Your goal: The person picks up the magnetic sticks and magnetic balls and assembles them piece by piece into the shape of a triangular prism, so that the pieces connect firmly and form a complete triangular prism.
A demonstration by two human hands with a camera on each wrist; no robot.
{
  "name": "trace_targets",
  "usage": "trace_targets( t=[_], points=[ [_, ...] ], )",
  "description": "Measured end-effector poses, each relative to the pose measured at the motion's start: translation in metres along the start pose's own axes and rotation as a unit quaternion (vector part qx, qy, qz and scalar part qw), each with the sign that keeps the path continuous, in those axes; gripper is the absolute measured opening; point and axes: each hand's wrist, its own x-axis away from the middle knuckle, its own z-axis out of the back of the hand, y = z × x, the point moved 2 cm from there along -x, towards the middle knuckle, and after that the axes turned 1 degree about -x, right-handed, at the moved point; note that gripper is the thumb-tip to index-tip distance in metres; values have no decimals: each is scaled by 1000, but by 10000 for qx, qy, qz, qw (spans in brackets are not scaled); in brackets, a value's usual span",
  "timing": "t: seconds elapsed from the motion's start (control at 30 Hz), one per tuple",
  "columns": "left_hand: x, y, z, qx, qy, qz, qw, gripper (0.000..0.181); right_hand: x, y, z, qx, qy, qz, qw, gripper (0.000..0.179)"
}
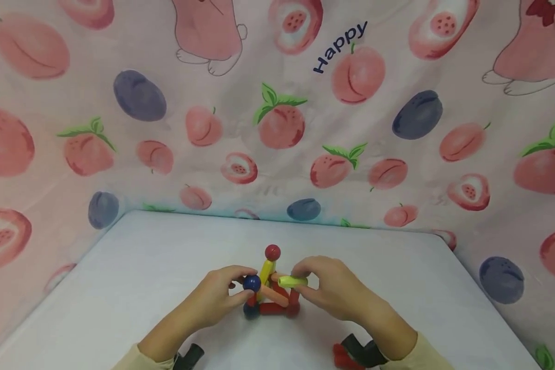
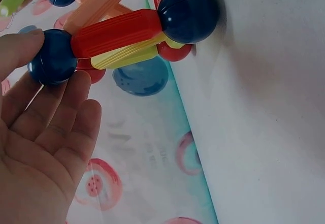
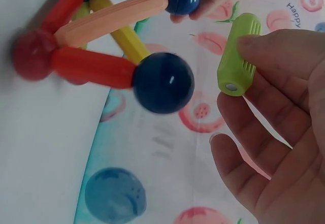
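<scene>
A frame of ball-and-rod building pieces, apparently magnetic, stands on the white table [image 1: 379, 277]. My left hand [image 1: 217, 298] pinches a blue ball [image 2: 53, 56] at the frame's upper left, between thumb and fingertips. A red rod [image 2: 117, 32] and a peach rod [image 1: 275, 296] meet that ball. Off the frame, my right hand [image 1: 337, 288] pinches a short yellow-green rod [image 3: 237, 56], whose end shows a metal disc. Near it, a blue ball [image 3: 163, 83] tops another red rod [image 3: 94, 67]. A red ball [image 1: 272, 252] caps the yellow rod [image 1: 266, 272] at the back.
Behind the table hangs a fruit-print cloth [image 1: 240, 133]. A dark cylindrical piece [image 1: 189, 357] lies near my left wrist. By my right wrist are a dark piece [image 1: 365, 352] and a red piece [image 1: 344, 357], partly cut off by the frame edge.
</scene>
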Motion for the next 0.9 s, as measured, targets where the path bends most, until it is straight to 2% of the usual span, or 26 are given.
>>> trace_targets(
  t=[0.23,0.4,0.57,0.9],
  points=[
    [2,0,1,-47,118,-233,9996,34,-19,-10,-8,0,35,393,9992,16],
    [0,0,0,65,34,-319,9995,34,-25,-10,-15,-206,-259,139,9994,20],
    [3,-2,-2,106,-21,-208,9997,33,-27,-8,-23,-159,-558,-109,9983,20],
    [1,-3,1,-7,125,-366,9993,33,-32,-10,-25,224,-601,-107,9979,20]
  ],
)
